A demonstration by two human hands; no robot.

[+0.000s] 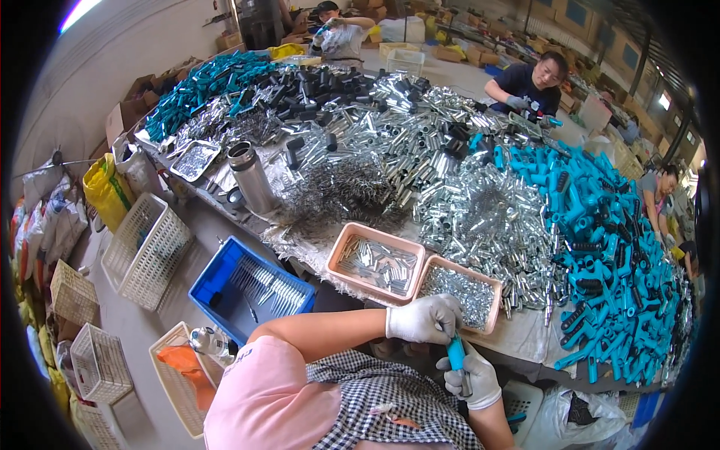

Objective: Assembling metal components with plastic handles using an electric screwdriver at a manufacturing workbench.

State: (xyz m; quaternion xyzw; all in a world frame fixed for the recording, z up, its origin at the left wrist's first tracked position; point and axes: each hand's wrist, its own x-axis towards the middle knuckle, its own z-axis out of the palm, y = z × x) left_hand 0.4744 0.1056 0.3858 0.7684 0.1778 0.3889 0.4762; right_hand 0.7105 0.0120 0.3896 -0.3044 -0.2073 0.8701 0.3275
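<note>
In white gloves, both my hands meet near the table's front edge. My right hand [474, 376] is closed around a teal plastic tool handle [456, 354], whose grey metal tubular end points down below the fingers. The fingers of my left hand [424, 318] pinch at the upper end of the handle; what they hold there is too small to make out. Just beyond the left hand stand two pink trays: one tray [334, 259] with slim metal pins and flat pieces, the other tray [495, 304] full of small shiny metal parts.
Heaps of metal tubes [405, 161], springs [341, 187] and teal handles [607, 247] cover the table. A steel flask [252, 178] stands at the left edge. Below are a blue bin [217, 271] holding metal rods and white crates [150, 255]. Other people work across the table.
</note>
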